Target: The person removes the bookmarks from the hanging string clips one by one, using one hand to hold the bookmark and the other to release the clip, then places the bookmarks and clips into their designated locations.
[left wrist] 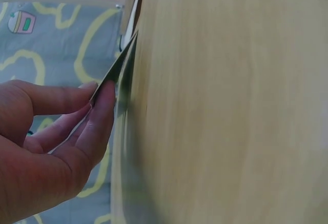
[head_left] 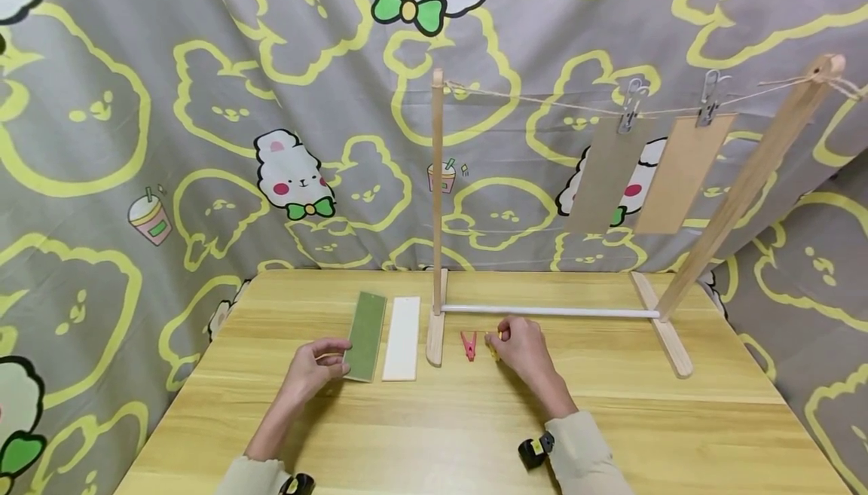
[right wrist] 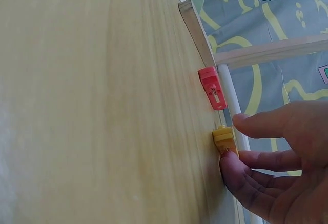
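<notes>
My left hand (head_left: 308, 371) pinches the left edge of a green rectangular card (head_left: 368, 337) between thumb and fingers. In the left wrist view the card (left wrist: 114, 73) looks tilted, its held edge raised off the table. A white card (head_left: 401, 340) lies just right of it. My right hand (head_left: 527, 348) holds a small yellow clothespin (right wrist: 224, 138) on the table, thumb on one side and fingertips on the other; the fingers partly hide it in the head view. Left of that hand lies a red clothespin (head_left: 469, 346), untouched.
A wooden stand with a left post (head_left: 437, 201), right post (head_left: 746, 186) and white bottom rod (head_left: 549, 311) stands behind the hands. From its string (head_left: 542, 102) hang a grey-brown card (head_left: 606, 178) and a tan card (head_left: 685, 178), each on a metal clip.
</notes>
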The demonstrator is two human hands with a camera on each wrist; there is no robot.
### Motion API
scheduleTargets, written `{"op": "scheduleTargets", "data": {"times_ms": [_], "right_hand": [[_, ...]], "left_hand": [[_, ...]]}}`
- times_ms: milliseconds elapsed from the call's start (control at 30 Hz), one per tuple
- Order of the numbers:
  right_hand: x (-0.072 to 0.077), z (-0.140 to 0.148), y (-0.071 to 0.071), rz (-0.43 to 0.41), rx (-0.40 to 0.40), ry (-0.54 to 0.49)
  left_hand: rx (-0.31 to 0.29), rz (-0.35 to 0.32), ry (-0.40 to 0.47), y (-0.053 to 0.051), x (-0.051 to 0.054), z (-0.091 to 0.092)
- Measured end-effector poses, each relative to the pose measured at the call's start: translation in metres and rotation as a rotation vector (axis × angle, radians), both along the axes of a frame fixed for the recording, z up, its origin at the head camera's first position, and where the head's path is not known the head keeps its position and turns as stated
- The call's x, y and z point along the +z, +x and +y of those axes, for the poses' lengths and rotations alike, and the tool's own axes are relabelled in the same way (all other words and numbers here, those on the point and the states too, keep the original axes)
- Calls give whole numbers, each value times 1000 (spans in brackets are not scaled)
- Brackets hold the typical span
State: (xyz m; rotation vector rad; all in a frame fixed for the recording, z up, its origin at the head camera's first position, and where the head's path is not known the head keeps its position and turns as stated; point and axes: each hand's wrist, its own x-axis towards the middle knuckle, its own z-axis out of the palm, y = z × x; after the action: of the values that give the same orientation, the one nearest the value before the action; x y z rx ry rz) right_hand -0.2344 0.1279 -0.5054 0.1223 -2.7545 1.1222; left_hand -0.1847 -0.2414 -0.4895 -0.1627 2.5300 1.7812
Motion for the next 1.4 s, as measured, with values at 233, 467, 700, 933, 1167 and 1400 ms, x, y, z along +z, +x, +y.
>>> {"op": "scheduleTargets", "data": {"times_ms": [233,467,700,933,1167,1400], "right_hand": [[3,1,-2,-45,-2,-8],[6,4,0,-72,10,-9],[9,9,2,-82,10,-19],[12,14,0,-86,10,-15],[15,17,-1,-102,19,-39],[20,21,2,-45,41,-77]], "left_hand": [[13,0,-22,-2,0,1],[5,-13,-96,0,2,1],[-6,1,-148,2,7,1],[-21,-8,-149,1,11,3],[-55,26,-112,2,11,3],[-84,52,-68,-1,12,4]]}}
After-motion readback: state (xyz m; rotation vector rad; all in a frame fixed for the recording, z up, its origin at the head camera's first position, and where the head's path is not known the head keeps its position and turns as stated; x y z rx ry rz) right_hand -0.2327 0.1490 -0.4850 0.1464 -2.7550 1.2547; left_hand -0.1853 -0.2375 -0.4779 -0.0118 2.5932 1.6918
